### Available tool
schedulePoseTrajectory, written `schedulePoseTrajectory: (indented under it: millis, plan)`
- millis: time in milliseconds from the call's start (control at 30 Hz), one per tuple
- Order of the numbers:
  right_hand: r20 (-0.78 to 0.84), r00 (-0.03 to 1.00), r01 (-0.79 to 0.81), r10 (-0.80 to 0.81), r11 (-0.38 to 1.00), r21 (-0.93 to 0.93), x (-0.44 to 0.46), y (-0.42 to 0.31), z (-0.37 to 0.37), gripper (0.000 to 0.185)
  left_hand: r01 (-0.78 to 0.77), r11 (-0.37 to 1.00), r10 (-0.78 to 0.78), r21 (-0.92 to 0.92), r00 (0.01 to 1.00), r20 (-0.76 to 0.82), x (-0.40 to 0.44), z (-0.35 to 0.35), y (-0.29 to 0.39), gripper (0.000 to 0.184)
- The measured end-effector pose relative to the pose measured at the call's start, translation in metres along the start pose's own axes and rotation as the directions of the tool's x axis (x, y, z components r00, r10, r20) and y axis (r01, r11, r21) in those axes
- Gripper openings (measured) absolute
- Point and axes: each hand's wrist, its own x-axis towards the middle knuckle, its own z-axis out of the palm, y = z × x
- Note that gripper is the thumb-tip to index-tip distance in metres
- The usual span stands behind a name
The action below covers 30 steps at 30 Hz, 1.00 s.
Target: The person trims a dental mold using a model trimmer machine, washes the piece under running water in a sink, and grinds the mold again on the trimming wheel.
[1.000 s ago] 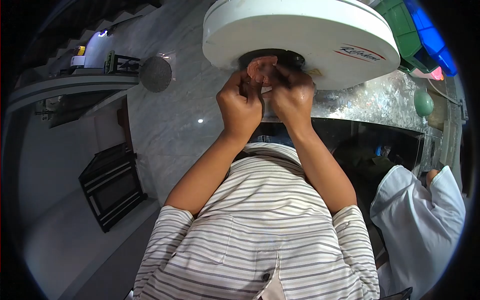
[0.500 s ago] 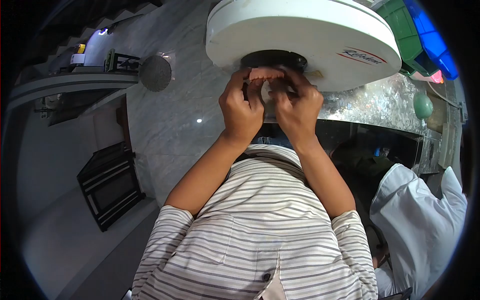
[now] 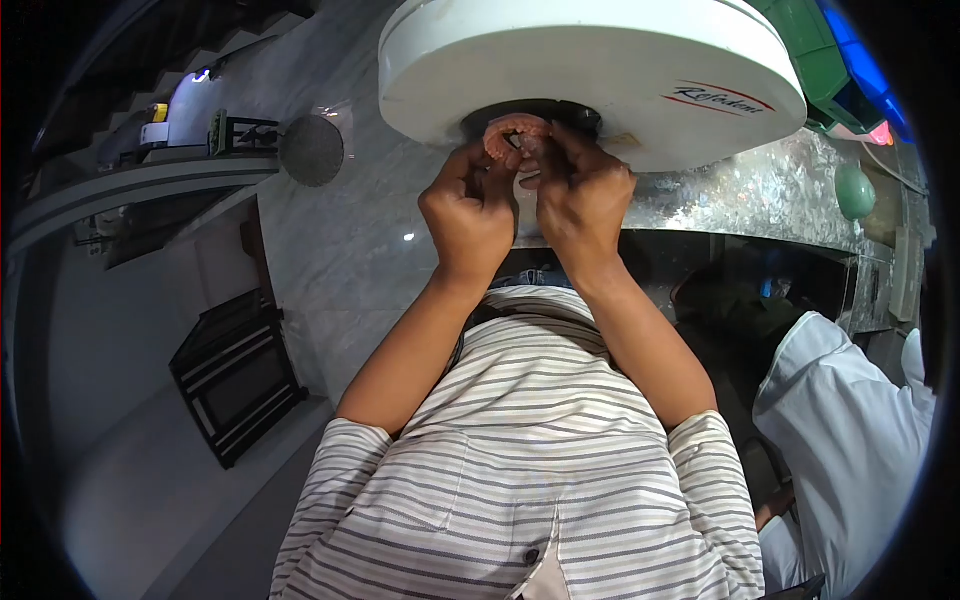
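A pink, horseshoe-shaped dental model [image 3: 513, 130] is held between my two hands, in front of the dark opening [image 3: 575, 115] of a white machine [image 3: 620, 90] lettered "Refodent". My left hand [image 3: 470, 210] pinches its left side. On the right side, the fingers of my right hand [image 3: 585, 195] close round the model's edge. The curved side faces up and left, and a gap shows in its middle. Some fingertips are hidden behind the model.
A mottled metal worktop [image 3: 740, 200] runs under the machine. Green [image 3: 805, 60] and blue [image 3: 865, 70] bins stand at the upper right, near a green round object [image 3: 855, 193]. Another person in white clothing [image 3: 850, 430] is at the lower right.
The pink model has turned from edge-on to showing its curved shape, and both hands have shifted slightly left in view. The person in white has changed position a little.
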Motion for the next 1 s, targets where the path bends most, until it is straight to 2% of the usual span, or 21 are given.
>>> schedulePoseTrajectory:
  millis: [133,233,300,400,533,900,967,1000]
  plan:
    - [-0.007,1.000,0.011,-0.012,1.000,-0.027,0.000,-0.004,0.003,0.013,-0.010,1.000,0.009,-0.018,0.998,-0.060,-0.001,0.003,0.005,0.014]
    - [-0.072,0.997,0.018,-0.014,0.999,0.050,0.000,-0.005,0.007,0.007,-0.033,0.999,0.031,-0.024,0.996,-0.079,0.000,0.004,0.007,0.013]
    - [-0.085,0.994,0.067,-0.064,0.997,0.031,0.000,-0.007,0.006,0.005,-0.036,0.999,0.033,-0.036,0.996,-0.084,0.000,0.003,0.008,0.012]
    - [-0.056,0.995,0.078,-0.079,0.997,-0.024,0.001,-0.002,0.005,0.010,-0.005,1.000,0.005,-0.002,0.998,-0.069,0.000,0.003,0.007,0.011]
    - [-0.070,0.991,0.116,-0.117,0.993,-0.009,0.001,0.001,0.006,0.011,0.002,1.000,-0.003,-0.016,0.998,-0.069,-0.001,0.004,0.006,0.011]
    - [-0.059,0.997,0.049,-0.049,0.999,-0.008,-0.001,0.000,0.007,0.013,0.020,0.999,-0.023,-0.038,0.997,-0.073,0.000,0.001,0.012,0.010]
    - [-0.045,0.998,0.042,-0.043,0.999,-0.031,-0.001,-0.003,0.004,0.014,0.116,0.993,-0.116,-0.020,0.993,-0.010,0.000,-0.002,0.020,0.011]
    - [-0.034,0.999,0.033,-0.035,0.998,-0.054,-0.001,-0.004,0.004,0.014,0.116,0.993,-0.116,-0.020,0.993,-0.012,0.000,-0.002,0.020,0.011]
